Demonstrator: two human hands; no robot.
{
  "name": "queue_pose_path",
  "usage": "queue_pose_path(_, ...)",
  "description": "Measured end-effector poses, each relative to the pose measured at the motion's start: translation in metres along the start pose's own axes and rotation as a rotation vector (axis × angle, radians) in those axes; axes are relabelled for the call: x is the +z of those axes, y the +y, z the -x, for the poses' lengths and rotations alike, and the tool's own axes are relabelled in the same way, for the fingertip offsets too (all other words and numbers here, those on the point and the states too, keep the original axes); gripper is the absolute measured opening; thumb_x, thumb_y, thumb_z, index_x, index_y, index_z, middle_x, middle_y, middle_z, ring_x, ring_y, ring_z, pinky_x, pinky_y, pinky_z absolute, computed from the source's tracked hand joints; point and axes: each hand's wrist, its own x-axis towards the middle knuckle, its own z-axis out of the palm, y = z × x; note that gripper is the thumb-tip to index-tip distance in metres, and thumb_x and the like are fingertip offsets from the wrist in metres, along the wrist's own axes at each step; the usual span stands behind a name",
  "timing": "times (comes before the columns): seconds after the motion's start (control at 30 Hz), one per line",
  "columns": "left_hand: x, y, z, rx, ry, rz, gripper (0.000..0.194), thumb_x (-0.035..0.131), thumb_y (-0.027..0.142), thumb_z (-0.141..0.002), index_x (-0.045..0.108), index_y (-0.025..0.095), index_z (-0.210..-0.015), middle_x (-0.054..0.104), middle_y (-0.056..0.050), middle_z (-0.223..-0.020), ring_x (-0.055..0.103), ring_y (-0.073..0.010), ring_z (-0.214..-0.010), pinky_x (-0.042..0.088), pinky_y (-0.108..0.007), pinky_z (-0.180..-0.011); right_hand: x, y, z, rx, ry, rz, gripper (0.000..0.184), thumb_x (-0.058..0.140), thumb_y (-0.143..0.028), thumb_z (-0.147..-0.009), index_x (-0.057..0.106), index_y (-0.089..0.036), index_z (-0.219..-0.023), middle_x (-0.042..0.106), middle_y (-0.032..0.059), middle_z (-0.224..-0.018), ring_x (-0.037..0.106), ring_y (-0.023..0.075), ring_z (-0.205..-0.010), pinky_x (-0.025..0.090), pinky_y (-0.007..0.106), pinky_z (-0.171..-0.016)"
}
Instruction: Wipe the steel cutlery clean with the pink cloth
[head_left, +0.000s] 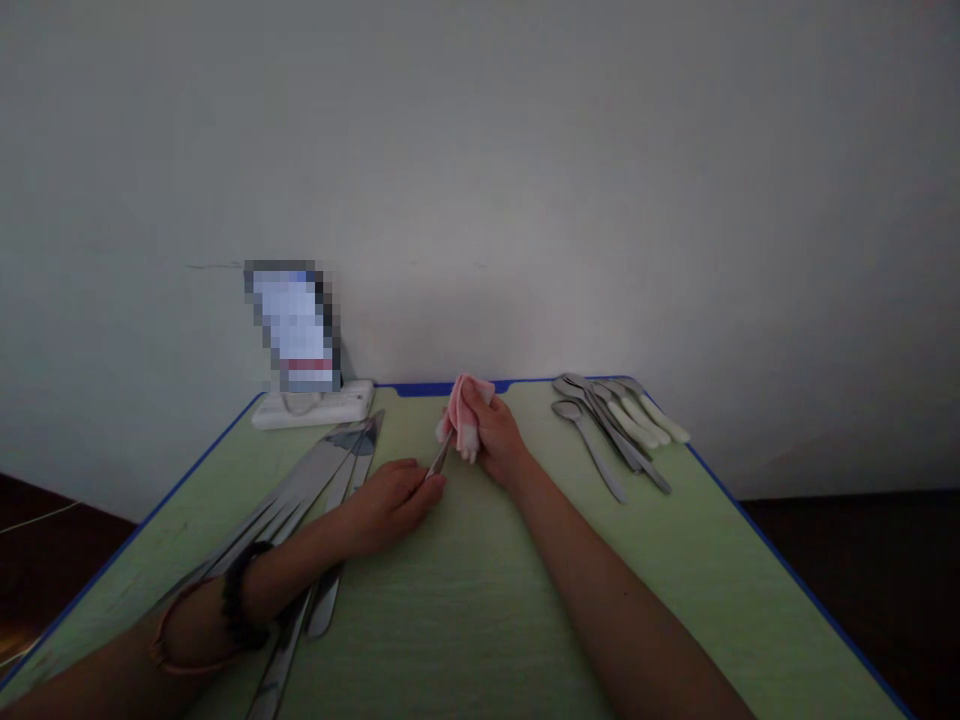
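My left hand [397, 503] is closed around the handle of a metal piece of cutlery [439, 461]. The far end of that piece disappears into a pink and white cloth [465, 415], so its kind stays hidden. Bunched in my right hand [497, 430], the cloth wraps the covered end above the middle of the table. Beneath and beside my left forearm lie several metal knives [361, 467], blades toward the wall, partly hidden by the arm. To the right of my right hand, several spoons [592, 400] lie in a loose group, some with white handles. One metal spoon [592, 450] lies slightly apart.
A phone [296, 325], blurred out, leans upright on a white power strip or stand [315, 406] at the back left. The pale green table [480, 600] has a blue edge and stands against a grey wall [525, 180]. Dark floor shows on both sides.
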Motion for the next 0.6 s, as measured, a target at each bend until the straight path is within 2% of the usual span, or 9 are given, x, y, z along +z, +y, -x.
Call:
queue_pose_path(0.17, -0.0001, -0.0006, 0.0002, 0.012, -0.003, -0.004, 0.042, 0.021, 0.040, -0.089, 0.038, 0.020, -0.057, 0.042, 0.001, -0.057, 0.042, -0.0129, -0.055, 0.036, -0.027, -0.058, 0.0001, -0.0009, 0.0008, 0.022, -0.010, -0.014, 0.036, 0.068, -0.052, -0.067, 0.055, -0.019, -0.070, 0.061, -0.0009, -0.054, 0.054, 0.0123, -0.044, 0.041, 0.025, -0.042)
queue_pose_path(0.6, -0.0007, 0.0004, 0.0009, -0.007, -0.017, -0.001, 0.041, 0.020, 0.040, -0.089, 0.036, 0.021, -0.057, 0.041, 0.001, -0.058, 0.043, -0.0134, -0.056, 0.035, -0.027, -0.059, 0.0000, -0.0012, 0.0006, 0.050, 0.023, -0.044, 0.025, 0.071, -0.039, -0.065, 0.058, -0.019, -0.072, 0.063, -0.0014, -0.058, 0.056, 0.0125, -0.048, 0.046, 0.025, -0.047)
